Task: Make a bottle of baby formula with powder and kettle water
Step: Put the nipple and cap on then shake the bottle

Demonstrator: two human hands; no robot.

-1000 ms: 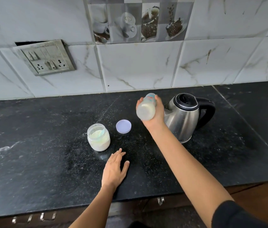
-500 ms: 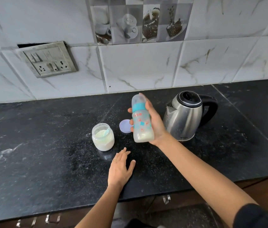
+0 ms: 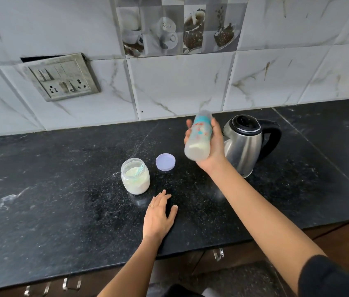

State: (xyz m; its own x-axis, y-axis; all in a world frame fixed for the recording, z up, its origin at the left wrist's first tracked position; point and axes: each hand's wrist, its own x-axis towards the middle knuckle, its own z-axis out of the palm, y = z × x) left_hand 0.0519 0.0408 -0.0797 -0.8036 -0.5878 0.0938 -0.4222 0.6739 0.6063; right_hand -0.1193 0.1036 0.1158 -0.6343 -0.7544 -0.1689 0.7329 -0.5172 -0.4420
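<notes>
Items we count on the black countertop (image 3: 62,189):
- Baby bottle (image 3: 199,138): we find it held in the air, tilted with its base toward the near side and milky liquid inside. The right hand (image 3: 217,146) has its fingers curled round it.
- Steel kettle (image 3: 244,146): just right of the bottle, lid down.
- Powder jar (image 3: 135,179): left of centre and uncapped, with a scoop (image 3: 139,168) inside.
- Lilac lid (image 3: 165,161): lying flat, between jar and bottle.
- Left hand (image 3: 158,215): resting flat near the jar with fingers straight, and we see nothing in its grasp.
</notes>
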